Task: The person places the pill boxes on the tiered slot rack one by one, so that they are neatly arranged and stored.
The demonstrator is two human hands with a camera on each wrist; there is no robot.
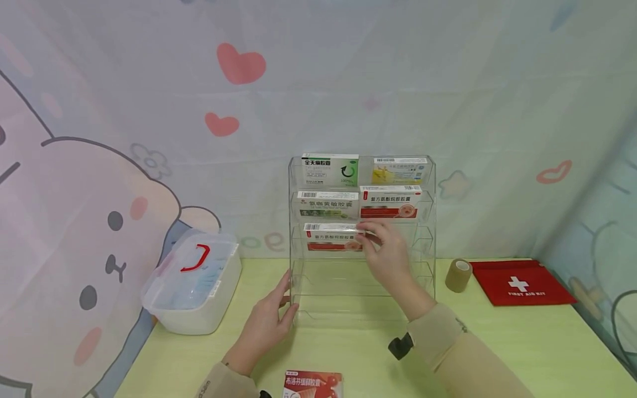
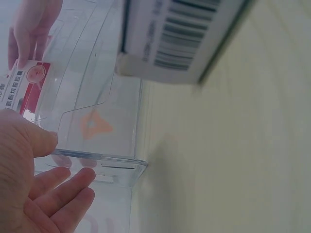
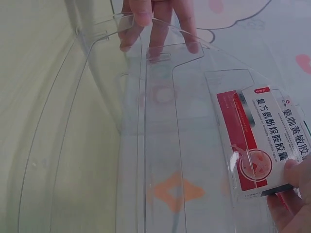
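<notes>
A clear acrylic tiered rack (image 1: 343, 286) stands upright on the table. At its left edge, my left hand (image 1: 264, 326) grips the side panel, thumb (image 2: 41, 141) in front and fingers outside the panel. My right hand (image 1: 390, 254) pinches the right end of a white-and-red medicine box (image 1: 328, 237), which sits in the third tier at the left. In the right wrist view the thumb lies on the face of this box (image 3: 252, 141), fingers behind it. Above it are a green-and-white box (image 1: 328, 205) and another white-and-red box (image 1: 390, 203).
The top tier holds a green-white box (image 1: 323, 170) and a yellow-white box (image 1: 400, 171). A red medicine box (image 1: 313, 384) lies at the table's front. A lidded white bin (image 1: 194, 318) stands left; a brown tape roll (image 1: 458, 276) and red first aid pouch (image 1: 522, 284) are right.
</notes>
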